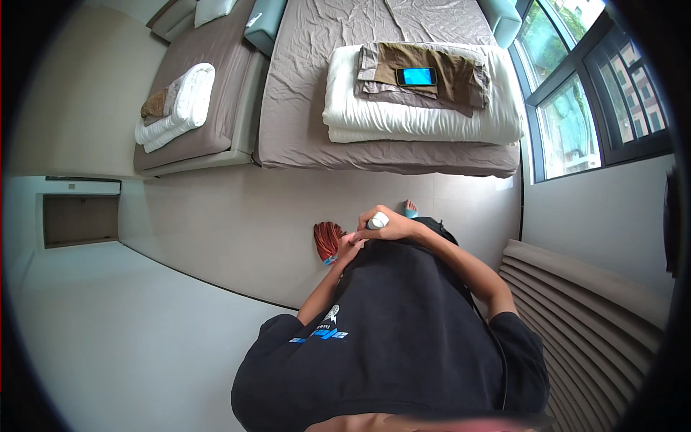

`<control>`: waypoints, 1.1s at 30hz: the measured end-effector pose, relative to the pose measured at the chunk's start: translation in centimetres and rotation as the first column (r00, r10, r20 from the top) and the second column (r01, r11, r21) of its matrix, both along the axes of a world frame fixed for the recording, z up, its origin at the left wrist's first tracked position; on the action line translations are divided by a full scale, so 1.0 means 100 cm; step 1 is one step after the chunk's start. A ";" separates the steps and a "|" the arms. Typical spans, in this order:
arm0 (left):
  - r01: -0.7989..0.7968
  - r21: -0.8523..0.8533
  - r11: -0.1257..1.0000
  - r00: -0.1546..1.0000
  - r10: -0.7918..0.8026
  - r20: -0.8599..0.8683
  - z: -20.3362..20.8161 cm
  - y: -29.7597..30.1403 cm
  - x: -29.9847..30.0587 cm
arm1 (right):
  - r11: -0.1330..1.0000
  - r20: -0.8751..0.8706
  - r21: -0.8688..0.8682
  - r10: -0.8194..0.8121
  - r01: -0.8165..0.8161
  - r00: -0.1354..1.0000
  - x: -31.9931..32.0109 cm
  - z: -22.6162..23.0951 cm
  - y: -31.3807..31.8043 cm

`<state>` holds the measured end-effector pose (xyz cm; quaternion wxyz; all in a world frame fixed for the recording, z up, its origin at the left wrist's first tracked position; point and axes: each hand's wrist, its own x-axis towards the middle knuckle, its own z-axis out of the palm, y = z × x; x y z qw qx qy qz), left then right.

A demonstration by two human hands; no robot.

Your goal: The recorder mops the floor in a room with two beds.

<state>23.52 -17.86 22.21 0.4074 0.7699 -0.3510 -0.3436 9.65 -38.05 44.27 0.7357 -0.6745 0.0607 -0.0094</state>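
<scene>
I hold a mop upright in front of my body. My right hand (389,227) is wrapped round the top of its handle (378,220), whose rounded white end sticks up out of the fist. Just below and to the left, my left hand (349,248) is closed round the shaft, most of which the hands hide. Reddish-brown strands of the mop head (329,239) spread on the floor beside my left hand, with a light-blue piece at their near edge.
Ahead stands a bed (302,140) bearing a folded white quilt (425,129), folded brown cloth (461,79) and a phone (416,76). Another bed (216,108) is to its left. Pale floor (216,216) lies between beds and wall. Windows (568,129) and a pleated curtain (576,309) are right.
</scene>
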 end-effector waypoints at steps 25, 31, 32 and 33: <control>0.222 -0.483 0.847 0.973 -0.162 0.162 0.126 -0.011 -0.220 | 0.880 0.140 0.051 -0.474 0.472 0.870 -0.223 0.070 0.099; 0.423 -0.506 0.752 0.906 -0.366 0.212 0.175 -0.080 -0.355 | 0.759 0.234 -0.120 -0.604 0.639 0.762 -0.370 0.134 0.072; 0.425 -0.497 0.757 0.905 -0.369 0.211 0.181 -0.089 -0.374 | 0.710 0.267 -0.144 -0.643 0.689 0.718 -0.389 0.147 0.073; 0.480 -0.517 0.709 0.872 -0.447 0.197 0.190 -0.099 -0.392 | 0.657 0.303 -0.166 -0.676 0.735 0.672 -0.406 0.154 0.073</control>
